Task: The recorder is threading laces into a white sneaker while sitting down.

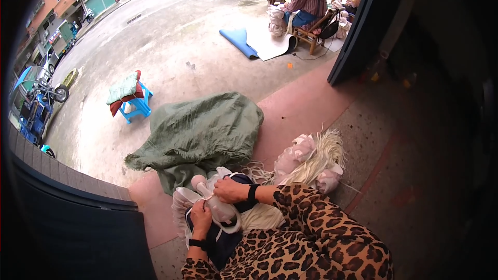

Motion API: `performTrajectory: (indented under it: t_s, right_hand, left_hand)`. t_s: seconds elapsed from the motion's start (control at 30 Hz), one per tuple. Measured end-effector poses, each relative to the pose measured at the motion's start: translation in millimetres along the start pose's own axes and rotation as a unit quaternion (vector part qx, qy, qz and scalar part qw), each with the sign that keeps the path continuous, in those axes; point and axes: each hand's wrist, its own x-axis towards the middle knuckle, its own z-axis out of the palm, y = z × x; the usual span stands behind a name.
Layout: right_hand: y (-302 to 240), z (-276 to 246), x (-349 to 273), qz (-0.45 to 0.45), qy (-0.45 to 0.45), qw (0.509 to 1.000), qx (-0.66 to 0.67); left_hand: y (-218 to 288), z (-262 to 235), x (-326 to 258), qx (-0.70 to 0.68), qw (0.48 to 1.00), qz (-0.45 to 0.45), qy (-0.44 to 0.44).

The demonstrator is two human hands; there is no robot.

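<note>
My right hand (228,189) clamps its fingers over the upper end of the pale pink stuffed piece (217,205) in my lap, its long axis running up-left to down-right, while my left hand (201,218), just below-left, grips its white strap.

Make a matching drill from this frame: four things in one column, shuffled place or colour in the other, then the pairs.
Things:
1. green sack
2. blue stool
3. pale doll piece
4. blue mat

Descriptions:
A. held by both the left hand and the right hand
B. rolled out flat beside the seated people, far end
C. crumpled heap just beyond the hands
D. carries folded cushions on top

Pairs: 1-C, 2-D, 3-A, 4-B
</note>
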Motion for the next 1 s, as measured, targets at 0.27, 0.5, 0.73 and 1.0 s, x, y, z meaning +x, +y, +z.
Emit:
performTrajectory:
  t_s: [0.27, 0.5, 0.73, 1.0]
  right_hand:
    - [-1.7, 0.6, -2.3, 0.009, 0.014, 0.998, 0.055]
    - [-4.2, 7.8, 3.1, -0.028, 0.083, 0.989, 0.117]
    - [-13.2, -2.6, 5.8, -0.061, 0.020, 0.994, -0.084]
    - [-20.5, -10.6, 6.4, -0.094, 0.064, 0.986, -0.126]
  left_hand:
    - [-8.9, 8.7, -5.5, 0.029, 0.998, 0.033, 0.042]
    - [-6.9, 6.6, -3.6, 0.044, 0.998, 0.026, 0.036]
    - [-8.8, 9.7, -5.2, 0.043, 0.999, 0.010, 0.016]
    - [-8.3, 10.0, -8.1, 0.053, 0.999, -0.007, 0.004]
